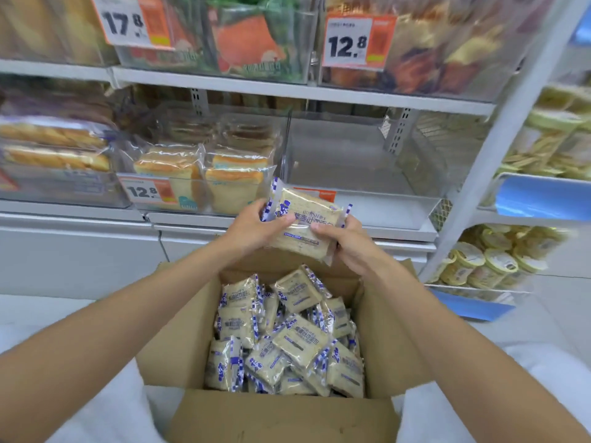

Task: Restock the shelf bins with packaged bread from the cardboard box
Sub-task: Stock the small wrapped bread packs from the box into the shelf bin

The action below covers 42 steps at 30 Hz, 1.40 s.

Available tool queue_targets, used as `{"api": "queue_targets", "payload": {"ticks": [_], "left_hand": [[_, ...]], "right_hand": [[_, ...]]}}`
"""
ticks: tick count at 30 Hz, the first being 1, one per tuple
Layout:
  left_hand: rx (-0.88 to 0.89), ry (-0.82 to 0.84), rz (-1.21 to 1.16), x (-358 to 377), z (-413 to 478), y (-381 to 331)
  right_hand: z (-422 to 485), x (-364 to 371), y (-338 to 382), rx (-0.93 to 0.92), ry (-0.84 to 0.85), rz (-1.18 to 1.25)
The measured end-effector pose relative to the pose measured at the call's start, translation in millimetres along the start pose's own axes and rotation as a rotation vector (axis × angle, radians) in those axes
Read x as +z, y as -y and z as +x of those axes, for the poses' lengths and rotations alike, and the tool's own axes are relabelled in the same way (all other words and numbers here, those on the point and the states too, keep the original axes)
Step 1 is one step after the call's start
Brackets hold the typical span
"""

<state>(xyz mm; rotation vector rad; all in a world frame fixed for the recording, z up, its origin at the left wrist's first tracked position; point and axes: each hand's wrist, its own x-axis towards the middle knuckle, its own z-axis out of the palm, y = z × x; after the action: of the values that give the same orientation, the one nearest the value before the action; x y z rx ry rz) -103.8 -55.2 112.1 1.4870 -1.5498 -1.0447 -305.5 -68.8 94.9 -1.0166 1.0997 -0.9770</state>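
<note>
left hand point(256, 225) and right hand point(343, 243) both clasp one bread packet point(303, 223), held above the far edge of the cardboard box point(281, 417) | packet sits level with the front lip of the clear shelf bin point(367, 167) | loose packets point(284, 340) heaped inside the box

Clear bin point(361, 161) straight ahead of me is bare inside, wide open on top; its low front wall and the stocked bread bin point(204, 161) left of it hem me in.
</note>
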Motion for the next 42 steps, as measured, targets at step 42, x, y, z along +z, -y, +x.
{"api": "queue_targets", "payload": {"ticks": [42], "left_hand": [[0.231,-0.059,0.416,-33.9,195.4,-14.8]], "right_hand": [[303.2,-47.0,71.6,-0.629,-0.201,-1.740]]}}
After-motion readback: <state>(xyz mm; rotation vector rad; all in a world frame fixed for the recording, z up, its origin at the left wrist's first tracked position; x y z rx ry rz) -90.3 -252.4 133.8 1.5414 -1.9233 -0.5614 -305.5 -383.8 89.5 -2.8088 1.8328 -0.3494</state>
